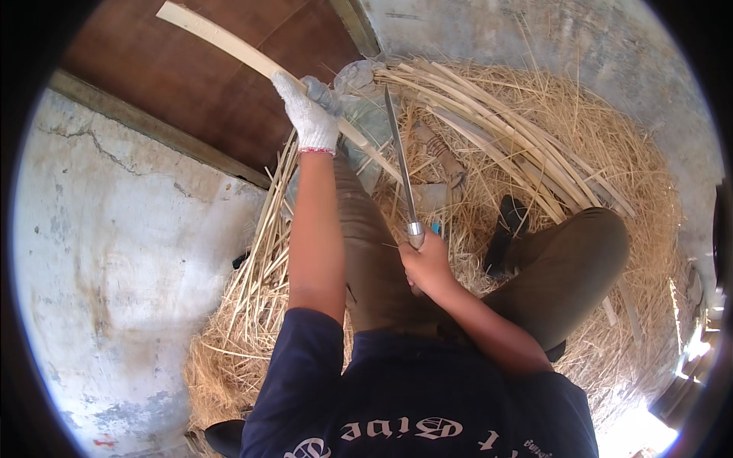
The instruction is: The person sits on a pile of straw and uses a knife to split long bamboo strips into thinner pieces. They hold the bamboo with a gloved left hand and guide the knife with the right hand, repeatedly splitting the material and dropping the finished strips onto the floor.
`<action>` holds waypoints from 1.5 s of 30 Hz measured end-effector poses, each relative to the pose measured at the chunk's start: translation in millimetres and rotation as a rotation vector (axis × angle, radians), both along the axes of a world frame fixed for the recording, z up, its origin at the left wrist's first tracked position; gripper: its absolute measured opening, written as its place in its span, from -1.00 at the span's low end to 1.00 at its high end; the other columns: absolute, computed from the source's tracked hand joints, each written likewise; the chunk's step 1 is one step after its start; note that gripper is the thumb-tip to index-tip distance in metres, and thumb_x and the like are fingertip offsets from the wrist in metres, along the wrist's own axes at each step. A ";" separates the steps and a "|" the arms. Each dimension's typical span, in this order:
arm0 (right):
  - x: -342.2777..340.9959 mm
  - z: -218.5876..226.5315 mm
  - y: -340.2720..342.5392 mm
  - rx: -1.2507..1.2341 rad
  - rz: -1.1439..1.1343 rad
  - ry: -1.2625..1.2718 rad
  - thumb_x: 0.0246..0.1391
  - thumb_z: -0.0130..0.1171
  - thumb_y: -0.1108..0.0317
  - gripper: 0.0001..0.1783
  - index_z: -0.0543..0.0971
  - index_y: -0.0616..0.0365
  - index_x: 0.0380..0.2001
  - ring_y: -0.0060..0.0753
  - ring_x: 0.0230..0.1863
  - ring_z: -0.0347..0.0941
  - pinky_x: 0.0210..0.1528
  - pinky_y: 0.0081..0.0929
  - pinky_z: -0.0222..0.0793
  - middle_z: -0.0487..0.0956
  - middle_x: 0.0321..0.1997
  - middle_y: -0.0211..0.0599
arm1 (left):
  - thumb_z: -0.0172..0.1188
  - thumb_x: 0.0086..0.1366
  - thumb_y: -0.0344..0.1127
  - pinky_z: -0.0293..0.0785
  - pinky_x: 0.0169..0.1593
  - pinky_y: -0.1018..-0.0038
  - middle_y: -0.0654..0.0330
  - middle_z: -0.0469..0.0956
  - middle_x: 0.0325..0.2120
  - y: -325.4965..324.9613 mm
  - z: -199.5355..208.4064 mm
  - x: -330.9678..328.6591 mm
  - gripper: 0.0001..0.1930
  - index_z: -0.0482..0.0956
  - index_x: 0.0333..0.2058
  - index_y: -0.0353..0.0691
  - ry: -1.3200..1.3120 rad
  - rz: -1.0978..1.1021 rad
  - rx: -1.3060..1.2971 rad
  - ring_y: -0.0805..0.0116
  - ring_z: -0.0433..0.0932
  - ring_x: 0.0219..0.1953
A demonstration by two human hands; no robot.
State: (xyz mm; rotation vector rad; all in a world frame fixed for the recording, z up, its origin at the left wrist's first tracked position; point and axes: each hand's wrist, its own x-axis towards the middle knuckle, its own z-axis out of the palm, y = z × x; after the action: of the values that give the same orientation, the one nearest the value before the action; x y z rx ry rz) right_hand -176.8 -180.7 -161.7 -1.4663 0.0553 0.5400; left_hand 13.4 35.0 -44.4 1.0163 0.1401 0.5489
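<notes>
My left hand (pixel 311 126), in a white knit glove, is closed around a long pale bamboo strip (pixel 217 40). The strip slants from the upper left, passes through the glove and runs down to the right over my leg. Bare and closed, my right hand (pixel 427 262) grips the handle of a long narrow knife (pixel 404 168) with a metal collar. Its blade points away from me, close to the strip's lower end; whether they touch, I cannot tell.
Several long bamboo strips (pixel 508 126) lie bundled at the far right on a thick heap of shavings (pixel 603 145). Thin slivers (pixel 263 252) pile up left of my leg. A brown panel (pixel 198 76) and worn walls (pixel 130 252) enclose the spot. A dark shoe (pixel 510 229) is by my bent leg.
</notes>
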 end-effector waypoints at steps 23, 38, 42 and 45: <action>-0.8 -8.4 1.5 0.069 0.044 0.198 0.19 0.10 0.50 -0.87 0.34 0.15 -0.38 -0.51 -0.80 0.22 -0.78 -0.37 0.16 0.30 -0.67 -0.41 | -0.03 0.25 0.65 -0.17 -0.58 0.41 0.39 -0.03 -0.76 -15.5 3.1 6.4 -0.20 0.04 -0.73 0.06 0.021 0.078 0.060 0.40 -0.07 -0.71; 3.7 6.9 -4.0 0.165 0.083 0.282 0.18 0.08 0.53 -0.84 0.32 0.13 -0.25 -0.53 -0.79 0.24 -0.77 -0.39 0.20 0.32 -0.66 -0.41 | -0.04 0.28 0.61 -0.09 -0.60 0.40 0.36 0.04 -0.76 -5.5 2.7 8.6 -0.22 0.08 -0.70 0.03 0.067 0.248 0.055 0.38 -0.03 -0.74; -5.3 -1.3 3.9 0.176 -0.021 0.129 0.19 0.10 0.51 -0.85 0.35 0.15 -0.23 -0.53 -0.79 0.24 -0.76 -0.39 0.21 0.31 -0.66 -0.42 | -0.04 0.30 0.59 -0.05 -0.61 0.40 0.36 0.06 -0.75 0.7 -2.0 9.7 -0.24 0.12 -0.68 0.02 0.038 0.269 0.057 0.39 0.02 -0.74; 8.6 -17.8 -1.5 -0.016 0.195 0.259 0.20 0.09 0.50 -0.83 0.38 0.20 -0.15 -0.50 -0.79 0.28 -0.76 -0.38 0.25 0.34 -0.66 -0.40 | -0.03 0.35 0.55 -0.01 -0.62 0.41 0.37 0.14 -0.74 7.5 -3.1 9.0 -0.27 0.21 -0.65 0.00 0.032 0.251 0.047 0.42 0.08 -0.73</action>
State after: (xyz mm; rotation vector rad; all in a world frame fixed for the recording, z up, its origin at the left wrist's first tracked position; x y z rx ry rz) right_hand -168.2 -182.2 -179.5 -1.4180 0.1211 0.8887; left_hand 22.4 42.5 -47.5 1.0605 0.2867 0.7675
